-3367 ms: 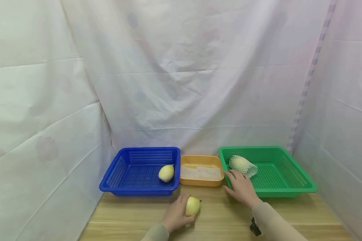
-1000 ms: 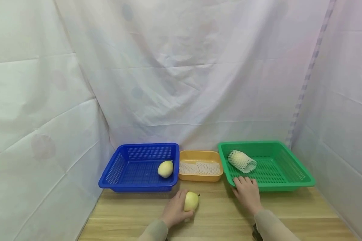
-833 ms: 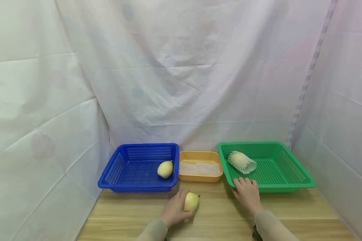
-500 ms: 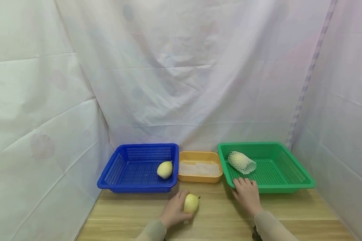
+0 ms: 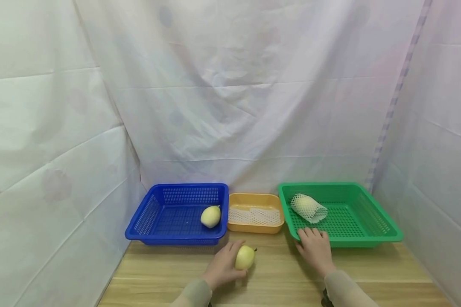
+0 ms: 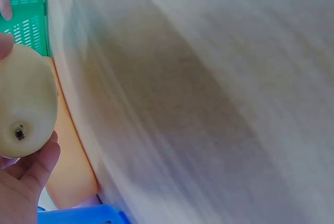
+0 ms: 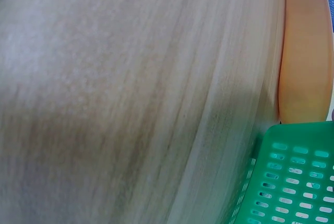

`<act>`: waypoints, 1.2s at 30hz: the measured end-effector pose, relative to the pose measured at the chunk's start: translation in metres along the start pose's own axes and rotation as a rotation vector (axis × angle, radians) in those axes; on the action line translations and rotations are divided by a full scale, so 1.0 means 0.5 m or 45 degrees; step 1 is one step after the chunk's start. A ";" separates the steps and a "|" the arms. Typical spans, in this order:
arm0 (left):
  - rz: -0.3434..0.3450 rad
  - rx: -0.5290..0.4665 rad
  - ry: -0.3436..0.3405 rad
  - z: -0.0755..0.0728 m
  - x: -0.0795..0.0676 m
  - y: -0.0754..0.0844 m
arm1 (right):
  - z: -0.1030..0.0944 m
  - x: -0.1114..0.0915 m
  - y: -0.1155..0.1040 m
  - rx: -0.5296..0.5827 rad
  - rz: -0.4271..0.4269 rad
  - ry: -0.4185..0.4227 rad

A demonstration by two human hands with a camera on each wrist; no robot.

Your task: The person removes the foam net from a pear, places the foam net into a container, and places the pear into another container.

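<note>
My left hand [image 5: 224, 265] grips a pale yellow pear [image 5: 245, 258] from its left side, fingers over the top and thumb at the near side. The pear's dark stem points right. In the left wrist view the same pear [image 6: 26, 98] shows its blossom end, with fingertips around it. My right hand [image 5: 316, 250] holds the near rim of the green basket [image 5: 363, 239] close to its left corner, fingers over the edge and thumb outside. Inside that basket lies another pear in a white foam net sleeve [image 5: 308, 208], the sleeve's loose end pointing right.
A blue basket [image 5: 173, 240] on the left holds a bare pear [image 5: 210, 216]. Between the baskets sits an orange-yellow tray [image 5: 255, 229] with flat white foam nets [image 5: 253, 216] in it. Wooden tabletop [image 5: 276, 277] lies in front; white cloth [image 5: 253, 119] hangs behind and at both sides.
Over the past few seconds my right hand has gone from beside the netted pear to the green basket's near rim. My left hand keeps its hold on the pear, nearly in place.
</note>
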State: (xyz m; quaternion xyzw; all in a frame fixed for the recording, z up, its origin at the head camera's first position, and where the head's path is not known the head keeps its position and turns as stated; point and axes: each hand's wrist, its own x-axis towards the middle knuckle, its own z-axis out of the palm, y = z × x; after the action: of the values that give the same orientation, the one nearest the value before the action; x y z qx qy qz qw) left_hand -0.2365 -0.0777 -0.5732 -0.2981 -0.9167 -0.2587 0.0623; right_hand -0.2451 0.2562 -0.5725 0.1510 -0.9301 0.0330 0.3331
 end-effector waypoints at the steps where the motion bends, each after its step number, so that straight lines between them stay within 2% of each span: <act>1: 0.003 0.007 -0.003 -0.002 0.001 0.001 | 0.000 0.000 0.000 0.002 0.001 0.001; 12: 0.027 0.053 0.002 -0.026 0.015 0.017 | 0.006 -0.002 0.001 -0.001 -0.014 0.014; 18: 0.088 0.073 0.047 -0.032 0.022 0.014 | 0.007 -0.001 0.000 -0.003 0.010 -0.025; 25: 0.162 0.109 0.098 -0.048 0.044 0.019 | 0.004 -0.003 0.004 -0.003 0.031 -0.039; 32: 0.146 0.128 0.073 -0.067 0.060 0.027 | 0.005 -0.005 0.004 0.001 0.022 -0.031; 36: 0.153 0.137 0.090 -0.075 0.066 0.029 | 0.007 -0.004 0.004 0.002 0.014 -0.027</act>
State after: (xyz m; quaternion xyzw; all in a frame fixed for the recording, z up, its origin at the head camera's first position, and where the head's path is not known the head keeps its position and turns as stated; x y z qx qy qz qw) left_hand -0.2567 -0.0698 -0.5257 -0.3393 -0.9070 -0.2152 0.1260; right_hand -0.2465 0.2581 -0.5766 0.1464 -0.9344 0.0340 0.3229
